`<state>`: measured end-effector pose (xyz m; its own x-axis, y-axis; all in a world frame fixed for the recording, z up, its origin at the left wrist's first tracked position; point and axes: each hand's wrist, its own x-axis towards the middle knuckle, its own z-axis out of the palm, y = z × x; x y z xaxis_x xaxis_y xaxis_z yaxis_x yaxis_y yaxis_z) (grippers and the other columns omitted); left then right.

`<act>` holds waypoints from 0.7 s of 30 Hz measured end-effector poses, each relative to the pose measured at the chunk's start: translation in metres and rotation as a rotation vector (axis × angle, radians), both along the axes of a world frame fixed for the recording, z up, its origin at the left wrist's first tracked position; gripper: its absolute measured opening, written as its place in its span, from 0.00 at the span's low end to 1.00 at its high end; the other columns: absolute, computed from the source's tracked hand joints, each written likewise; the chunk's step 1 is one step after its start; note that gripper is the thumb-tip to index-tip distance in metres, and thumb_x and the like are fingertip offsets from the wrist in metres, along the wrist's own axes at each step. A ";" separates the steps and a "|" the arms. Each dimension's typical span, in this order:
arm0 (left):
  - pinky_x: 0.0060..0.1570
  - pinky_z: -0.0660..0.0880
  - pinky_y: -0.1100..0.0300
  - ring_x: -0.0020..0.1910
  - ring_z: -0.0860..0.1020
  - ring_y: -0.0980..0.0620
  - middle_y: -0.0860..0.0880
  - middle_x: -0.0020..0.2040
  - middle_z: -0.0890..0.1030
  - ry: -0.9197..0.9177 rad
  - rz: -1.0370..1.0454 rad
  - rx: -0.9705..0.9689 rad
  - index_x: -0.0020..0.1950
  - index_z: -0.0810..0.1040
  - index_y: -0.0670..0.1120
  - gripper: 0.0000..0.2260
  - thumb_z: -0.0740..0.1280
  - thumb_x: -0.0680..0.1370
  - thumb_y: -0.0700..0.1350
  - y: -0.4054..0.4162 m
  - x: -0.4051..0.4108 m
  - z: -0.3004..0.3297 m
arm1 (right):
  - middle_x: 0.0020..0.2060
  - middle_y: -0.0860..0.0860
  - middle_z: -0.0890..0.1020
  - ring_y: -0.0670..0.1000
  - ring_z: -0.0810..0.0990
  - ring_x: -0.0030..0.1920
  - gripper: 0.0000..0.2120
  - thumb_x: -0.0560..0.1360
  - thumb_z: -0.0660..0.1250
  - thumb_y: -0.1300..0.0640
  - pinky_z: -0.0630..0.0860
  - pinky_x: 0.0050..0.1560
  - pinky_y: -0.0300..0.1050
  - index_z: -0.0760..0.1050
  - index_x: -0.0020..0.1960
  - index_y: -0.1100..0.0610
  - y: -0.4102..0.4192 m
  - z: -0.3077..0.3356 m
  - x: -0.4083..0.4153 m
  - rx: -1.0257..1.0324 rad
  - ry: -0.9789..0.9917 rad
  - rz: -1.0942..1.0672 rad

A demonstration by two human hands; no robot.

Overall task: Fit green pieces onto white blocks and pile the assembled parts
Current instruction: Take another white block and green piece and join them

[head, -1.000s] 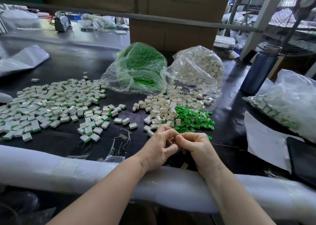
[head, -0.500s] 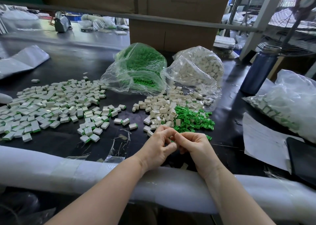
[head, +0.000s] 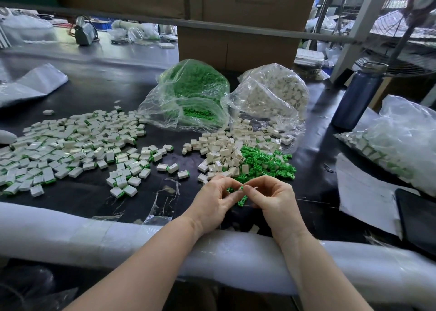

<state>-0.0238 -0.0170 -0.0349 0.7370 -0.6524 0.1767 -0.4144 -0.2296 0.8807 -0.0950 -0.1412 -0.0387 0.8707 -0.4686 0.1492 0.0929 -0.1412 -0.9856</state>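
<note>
At lower centre, the left hand (head: 213, 202) and right hand (head: 271, 199) pinch tiny green pieces (head: 241, 196), probably light, stiff, easily dropped, best held by their edges.

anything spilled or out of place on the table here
Mostly orderly. One white block lies alone at the near edge by the foam padding, apart from the loose white blocks. Torn plastic scraps litter the middle.

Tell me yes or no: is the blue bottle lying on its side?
No, the blue bottle stands upright on the black table, right of the bag of white blocks.
</note>
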 end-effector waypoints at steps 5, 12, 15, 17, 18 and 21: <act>0.49 0.73 0.66 0.46 0.76 0.52 0.46 0.48 0.78 0.015 -0.010 0.003 0.53 0.80 0.42 0.08 0.66 0.77 0.43 0.001 0.000 0.000 | 0.28 0.47 0.79 0.45 0.75 0.31 0.06 0.71 0.71 0.62 0.74 0.36 0.44 0.79 0.37 0.53 0.000 -0.002 0.003 -0.159 0.041 -0.031; 0.39 0.73 0.70 0.34 0.75 0.62 0.55 0.38 0.79 0.021 0.185 -0.083 0.52 0.81 0.46 0.06 0.68 0.76 0.42 0.002 0.003 -0.004 | 0.25 0.44 0.76 0.42 0.72 0.29 0.07 0.73 0.69 0.61 0.72 0.35 0.40 0.77 0.36 0.56 -0.001 -0.002 0.003 -0.097 0.005 -0.092; 0.38 0.78 0.65 0.34 0.79 0.58 0.51 0.39 0.81 0.053 0.374 -0.164 0.54 0.79 0.47 0.08 0.66 0.76 0.40 0.004 0.007 -0.005 | 0.27 0.44 0.77 0.41 0.72 0.29 0.07 0.72 0.70 0.62 0.72 0.34 0.36 0.78 0.36 0.56 -0.002 -0.002 0.003 -0.070 0.022 -0.105; 0.39 0.78 0.65 0.37 0.79 0.55 0.49 0.42 0.81 0.054 0.519 -0.215 0.53 0.79 0.46 0.08 0.66 0.76 0.38 0.007 0.011 -0.006 | 0.27 0.44 0.77 0.41 0.72 0.29 0.08 0.72 0.70 0.63 0.72 0.33 0.33 0.78 0.35 0.55 -0.001 -0.002 0.003 -0.061 0.030 -0.106; 0.39 0.77 0.66 0.39 0.79 0.54 0.48 0.44 0.81 0.055 0.588 -0.232 0.53 0.80 0.45 0.08 0.66 0.76 0.38 0.009 0.014 -0.007 | 0.27 0.45 0.76 0.41 0.72 0.29 0.08 0.72 0.71 0.63 0.71 0.32 0.33 0.78 0.35 0.55 -0.001 -0.002 0.003 -0.057 0.034 -0.108; 0.48 0.73 0.66 0.45 0.77 0.53 0.45 0.55 0.76 0.072 0.774 -0.240 0.55 0.80 0.44 0.08 0.66 0.77 0.39 0.013 0.022 -0.009 | 0.26 0.45 0.76 0.42 0.71 0.29 0.08 0.71 0.71 0.63 0.71 0.32 0.34 0.77 0.35 0.55 -0.002 -0.002 0.003 -0.046 0.049 -0.118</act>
